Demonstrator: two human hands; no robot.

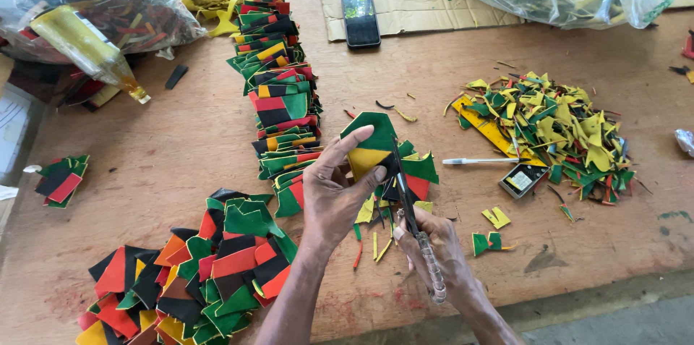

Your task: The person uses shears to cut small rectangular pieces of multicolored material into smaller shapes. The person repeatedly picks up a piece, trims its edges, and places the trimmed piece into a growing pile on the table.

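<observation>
My left hand (331, 189) pinches a multi-coloured fabric piece (372, 144) of green, yellow, black and red, held upright above the wooden table (181, 150). My right hand (434, 247) grips scissors (413, 215) with clear handles, and the blades run up into the edge of that piece. Small trimmed strips (372, 240) lie on the table just under both hands.
A long row of stacked pieces (278, 92) runs up the middle, and a loose pile (195, 273) lies at bottom left. A scrap heap (553, 128) with a yellow ruler, pen (481, 161) and small box sits right. Phone (361, 19) on cardboard; plastic bags at both top corners.
</observation>
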